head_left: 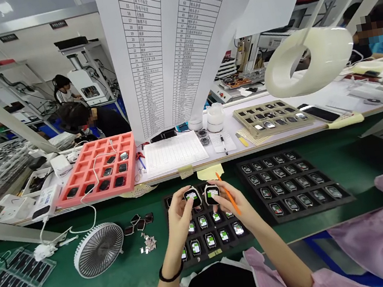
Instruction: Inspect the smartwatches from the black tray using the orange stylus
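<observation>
My left hand (180, 214) is closed around a smartwatch body (192, 196), thumb on its lit green-and-white screen. Level with it, my right hand (236, 202) grips a second smartwatch body (211, 192), also lit, its thumb resting at the screen's lower edge. An orange stick-like tool, perhaps a pen (228, 192), is tucked between the fingers of my right hand. Both watches are held just above a black foam tray (215, 228), where rows of similar watches sit in slots, many with lit screens. My hands and forearms hide part of that tray.
Right of my hands lies another black tray (249, 191) of watches. A white fan (99, 249) and loose small parts (148, 243) are on the left. On the shelf stand a pink tray (81, 169) and a beige tray (242, 116). A printed sheet (180, 32) and tape roll (336, 53) hang ahead.
</observation>
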Action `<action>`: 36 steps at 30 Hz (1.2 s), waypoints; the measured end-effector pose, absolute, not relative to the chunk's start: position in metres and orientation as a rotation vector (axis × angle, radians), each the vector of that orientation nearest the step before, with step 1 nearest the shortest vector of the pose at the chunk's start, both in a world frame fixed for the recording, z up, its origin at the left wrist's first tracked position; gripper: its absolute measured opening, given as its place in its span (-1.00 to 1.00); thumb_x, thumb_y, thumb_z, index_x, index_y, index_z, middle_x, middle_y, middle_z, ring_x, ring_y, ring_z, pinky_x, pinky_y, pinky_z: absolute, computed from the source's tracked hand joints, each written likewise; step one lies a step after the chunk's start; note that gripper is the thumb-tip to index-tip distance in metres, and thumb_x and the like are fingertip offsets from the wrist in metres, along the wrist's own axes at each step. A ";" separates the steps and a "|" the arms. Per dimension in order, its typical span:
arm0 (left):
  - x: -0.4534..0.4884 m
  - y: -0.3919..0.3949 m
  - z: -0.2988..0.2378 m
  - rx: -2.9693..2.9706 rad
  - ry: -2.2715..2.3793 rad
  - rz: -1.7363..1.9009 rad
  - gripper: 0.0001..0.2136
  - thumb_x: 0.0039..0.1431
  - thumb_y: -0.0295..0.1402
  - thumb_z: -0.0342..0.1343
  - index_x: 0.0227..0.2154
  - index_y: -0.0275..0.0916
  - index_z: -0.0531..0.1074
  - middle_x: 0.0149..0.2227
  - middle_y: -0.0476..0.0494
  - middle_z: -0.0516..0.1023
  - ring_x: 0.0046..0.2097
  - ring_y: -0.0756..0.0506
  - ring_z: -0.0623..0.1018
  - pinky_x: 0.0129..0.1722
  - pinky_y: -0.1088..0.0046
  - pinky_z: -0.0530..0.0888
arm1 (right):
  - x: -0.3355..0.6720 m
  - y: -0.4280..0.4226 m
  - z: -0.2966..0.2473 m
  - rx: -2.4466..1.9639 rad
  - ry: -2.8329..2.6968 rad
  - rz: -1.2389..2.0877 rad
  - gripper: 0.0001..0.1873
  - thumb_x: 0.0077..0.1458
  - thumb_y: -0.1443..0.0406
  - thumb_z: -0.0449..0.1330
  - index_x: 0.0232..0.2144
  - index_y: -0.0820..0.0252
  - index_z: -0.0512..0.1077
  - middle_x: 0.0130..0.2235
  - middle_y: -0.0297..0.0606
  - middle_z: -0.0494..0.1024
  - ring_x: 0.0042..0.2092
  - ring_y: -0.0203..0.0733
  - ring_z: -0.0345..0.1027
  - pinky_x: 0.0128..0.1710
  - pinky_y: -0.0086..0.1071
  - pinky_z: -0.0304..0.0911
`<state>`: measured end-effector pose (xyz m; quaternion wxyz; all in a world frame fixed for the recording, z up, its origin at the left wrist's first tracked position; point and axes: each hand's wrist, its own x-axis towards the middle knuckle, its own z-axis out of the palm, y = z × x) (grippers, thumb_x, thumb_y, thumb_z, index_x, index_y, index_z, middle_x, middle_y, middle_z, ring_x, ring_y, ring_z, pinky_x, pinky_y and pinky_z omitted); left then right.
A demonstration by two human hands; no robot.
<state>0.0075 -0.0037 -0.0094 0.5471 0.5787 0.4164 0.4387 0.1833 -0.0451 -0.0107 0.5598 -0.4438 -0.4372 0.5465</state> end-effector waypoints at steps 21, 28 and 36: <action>0.010 -0.006 -0.011 1.334 0.989 1.026 -0.60 0.15 -0.17 0.14 0.04 -0.13 0.32 0.09 -0.26 0.40 -0.31 -0.05 0.54 -0.58 0.56 0.38 | 0.187 -0.046 -0.015 -1.051 -1.096 1.301 -0.51 0.09 0.18 0.25 0.07 0.02 0.29 -0.10 -0.21 0.45 -0.37 -0.27 0.40 -0.53 -0.43 0.23; 0.010 -0.006 -0.009 1.343 1.043 1.035 -0.70 0.21 -0.11 0.06 -0.15 -0.21 0.44 -0.17 -0.16 0.52 -0.60 0.13 0.27 -0.61 0.55 0.31 | 0.184 -0.045 -0.008 -1.107 -1.005 1.243 -0.65 0.12 0.07 0.19 -0.09 0.08 0.40 -0.33 -0.33 0.41 -0.56 -0.38 0.32 -0.66 -0.47 0.02; 0.012 -0.007 -0.007 1.322 1.014 1.024 -0.66 0.19 -0.10 0.08 -0.07 -0.18 0.39 -0.03 -0.21 0.48 -0.59 0.14 0.28 -0.60 0.53 0.34 | 0.185 -0.045 -0.008 -1.056 -1.000 1.262 -0.68 0.12 0.13 0.22 -0.08 0.05 0.38 -0.23 -0.30 0.45 -0.51 -0.38 0.33 -0.55 -0.43 0.17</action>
